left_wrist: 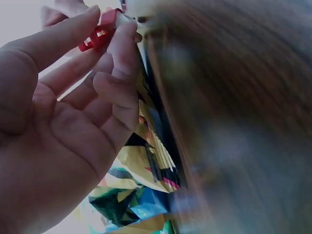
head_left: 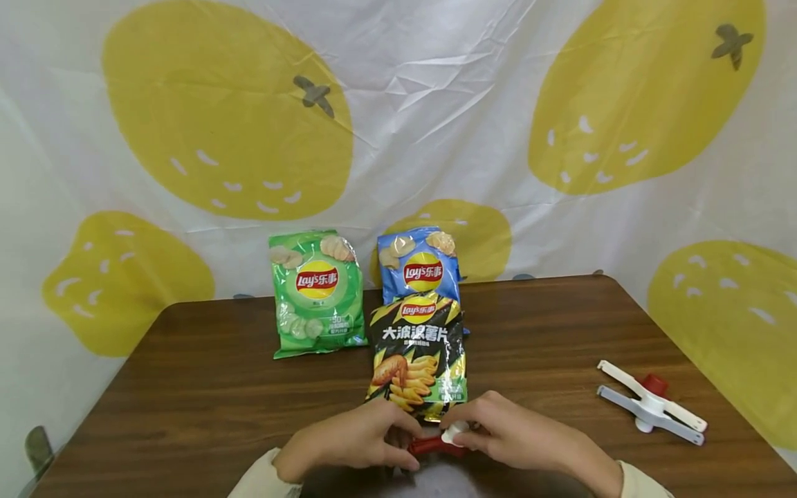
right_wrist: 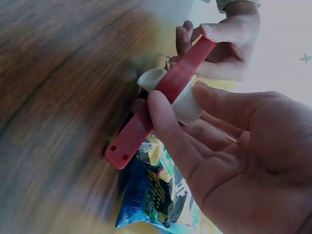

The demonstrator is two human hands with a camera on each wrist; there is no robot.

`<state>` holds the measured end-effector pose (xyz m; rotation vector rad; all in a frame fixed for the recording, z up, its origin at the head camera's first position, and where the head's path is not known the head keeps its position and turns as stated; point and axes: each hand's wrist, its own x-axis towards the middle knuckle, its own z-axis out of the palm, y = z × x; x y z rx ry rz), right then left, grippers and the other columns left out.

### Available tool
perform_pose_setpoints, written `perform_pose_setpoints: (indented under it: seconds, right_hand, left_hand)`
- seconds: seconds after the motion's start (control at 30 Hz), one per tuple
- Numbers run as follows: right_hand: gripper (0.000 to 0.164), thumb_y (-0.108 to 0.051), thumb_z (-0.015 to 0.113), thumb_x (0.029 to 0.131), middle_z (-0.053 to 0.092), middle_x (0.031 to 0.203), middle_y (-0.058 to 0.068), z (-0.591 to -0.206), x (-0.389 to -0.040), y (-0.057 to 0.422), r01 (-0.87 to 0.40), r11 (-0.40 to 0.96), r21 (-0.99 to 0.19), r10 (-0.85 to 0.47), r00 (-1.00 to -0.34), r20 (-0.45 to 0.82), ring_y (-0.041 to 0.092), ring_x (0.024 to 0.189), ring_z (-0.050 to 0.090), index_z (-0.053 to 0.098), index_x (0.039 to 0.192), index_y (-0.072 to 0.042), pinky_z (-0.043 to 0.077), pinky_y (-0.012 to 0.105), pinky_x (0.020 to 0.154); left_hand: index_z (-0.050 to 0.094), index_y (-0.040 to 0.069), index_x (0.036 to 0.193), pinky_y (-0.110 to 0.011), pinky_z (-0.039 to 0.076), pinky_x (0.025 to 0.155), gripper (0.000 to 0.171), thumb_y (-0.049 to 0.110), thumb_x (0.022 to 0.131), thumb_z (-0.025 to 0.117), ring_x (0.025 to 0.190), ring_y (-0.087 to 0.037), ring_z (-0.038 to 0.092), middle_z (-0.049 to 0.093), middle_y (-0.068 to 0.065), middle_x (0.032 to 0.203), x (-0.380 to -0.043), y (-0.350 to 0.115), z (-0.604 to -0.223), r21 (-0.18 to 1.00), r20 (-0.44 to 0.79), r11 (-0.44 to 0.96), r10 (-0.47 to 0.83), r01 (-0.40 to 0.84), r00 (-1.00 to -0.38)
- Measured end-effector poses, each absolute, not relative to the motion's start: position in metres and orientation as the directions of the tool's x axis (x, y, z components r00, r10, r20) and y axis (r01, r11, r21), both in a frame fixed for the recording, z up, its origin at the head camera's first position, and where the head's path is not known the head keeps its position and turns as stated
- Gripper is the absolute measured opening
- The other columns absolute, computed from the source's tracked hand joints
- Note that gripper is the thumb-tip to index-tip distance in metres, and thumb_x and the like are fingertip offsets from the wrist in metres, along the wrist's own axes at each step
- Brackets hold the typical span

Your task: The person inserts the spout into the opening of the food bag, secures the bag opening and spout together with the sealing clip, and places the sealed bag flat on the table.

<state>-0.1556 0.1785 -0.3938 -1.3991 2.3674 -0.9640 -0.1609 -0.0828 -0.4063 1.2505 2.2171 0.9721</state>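
Both hands hold a red bag sealing clip (head_left: 429,446) with a white spout and cap (right_wrist: 187,105), just above the front of the table. My left hand (head_left: 367,436) pinches one end of the red bar between thumb and fingers. My right hand (head_left: 513,432) grips the middle, thumb against the white cap and a finger on the red bar (right_wrist: 180,80). The far end of the bar, with two small square holes, sticks out past the right fingers. Right behind the hands lies a black chip bag (head_left: 417,353), its bottom edge partly hidden by them.
A green chip bag (head_left: 319,294) leans at the back left. The blue chip bag (head_left: 398,252) stands behind the black one, partly covered. Another clip (head_left: 650,408), white and grey with a red cap, lies at the right of the brown table (head_left: 205,387). A lemon-print curtain (head_left: 423,104) hangs behind.
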Motion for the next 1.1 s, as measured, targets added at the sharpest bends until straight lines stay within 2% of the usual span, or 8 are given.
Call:
perform_pose_setpoints:
  seconds: [0.17,0.27,0.43,0.53,0.67,0.87,0.97,1.1]
  right_hand:
    - [0.013,-0.007,0.057,0.1,0.061,0.08,-0.013,-0.394,-0.154,0.178,-0.71,0.337,-0.618,-0.855,-0.506,0.116,-0.006,0.069,0.053,0.066,0.105,-0.014,0.049,0.016,0.063]
    - [0.012,-0.006,0.058,0.1,0.061,0.081,-0.012,-0.393,-0.153,0.178,-0.722,0.335,-0.606,-0.859,-0.498,0.119,-0.007,0.069,0.052,0.065,0.106,-0.013,0.049,0.015,0.063]
    - [0.013,-0.007,0.061,0.098,0.064,0.085,-0.013,-0.392,-0.152,0.178,-0.732,0.36,-0.579,-0.843,-0.521,0.135,-0.006,0.071,0.052,0.068,0.109,-0.009,0.048,0.015,0.065]
    - [0.012,-0.009,0.062,0.098,0.065,0.085,-0.014,-0.391,-0.149,0.175,-0.743,0.405,-0.533,-0.825,-0.548,0.138,-0.006,0.07,0.052,0.07,0.106,-0.011,0.048,0.015,0.065]
    - [0.01,-0.009,0.067,0.094,0.061,0.085,-0.017,-0.388,-0.143,0.172,-0.774,0.466,-0.429,-0.804,-0.573,0.159,-0.004,0.076,0.052,0.07,0.098,-0.018,0.048,0.017,0.066]
    - [0.029,0.004,0.069,0.087,0.063,0.093,-0.018,-0.386,-0.139,0.171,-0.839,0.415,-0.353,-0.829,-0.508,0.233,0.005,0.094,0.049,0.072,0.096,-0.024,0.048,0.02,0.078]
    - [0.033,0.007,0.068,0.086,0.064,0.097,-0.018,-0.385,-0.138,0.171,-0.852,0.386,-0.354,-0.844,-0.481,0.237,0.005,0.099,0.049,0.073,0.1,-0.023,0.048,0.021,0.082]
    - [0.03,0.005,0.068,0.086,0.064,0.099,-0.016,-0.383,-0.138,0.171,-0.861,0.384,-0.334,-0.84,-0.475,0.261,0.004,0.098,0.05,0.073,0.103,-0.019,0.048,0.019,0.081]
  left_hand:
    - [0.072,0.007,0.115,-0.019,0.054,0.058,0.025,0.014,0.091,0.073,0.061,0.008,0.058,0.067,0.012,0.075,-0.163,-0.086,-0.407,0.761,-0.046,0.354,0.866,0.543,-0.499]
    - [0.073,0.008,0.115,-0.019,0.053,0.057,0.024,0.013,0.091,0.072,0.06,0.006,0.057,0.066,0.012,0.075,-0.164,-0.088,-0.405,0.753,-0.078,0.391,0.852,0.53,-0.518]
    - [0.073,0.01,0.092,-0.017,0.049,0.051,0.005,0.008,0.091,0.069,0.051,0.008,0.053,0.064,0.012,0.065,-0.162,-0.087,-0.404,0.694,-0.061,0.448,0.816,0.563,-0.575]
    - [0.071,0.012,0.082,-0.014,0.043,0.047,0.009,0.006,0.088,0.068,0.048,0.009,0.047,0.059,0.015,0.06,-0.16,-0.084,-0.404,0.619,-0.025,0.499,0.785,0.607,-0.619]
    - [0.07,0.013,0.08,-0.014,0.036,0.045,0.01,0.006,0.087,0.067,0.048,0.007,0.043,0.052,0.018,0.059,-0.157,-0.081,-0.404,0.551,-0.015,0.558,0.75,0.621,-0.661]
    - [0.068,0.013,0.078,-0.016,0.036,0.047,0.011,0.007,0.087,0.067,0.049,0.002,0.042,0.048,0.014,0.058,-0.157,-0.078,-0.405,0.528,-0.031,0.606,0.714,0.595,-0.699]
    - [0.066,0.015,0.074,-0.016,0.036,0.048,0.015,0.008,0.087,0.068,0.05,0.0,0.041,0.047,0.013,0.059,-0.157,-0.078,-0.407,0.513,-0.026,0.62,0.702,0.593,-0.712]
    - [0.065,0.016,0.072,-0.017,0.038,0.049,0.017,0.009,0.087,0.069,0.052,0.0,0.043,0.05,0.014,0.061,-0.157,-0.077,-0.409,0.496,-0.021,0.633,0.693,0.594,-0.721]
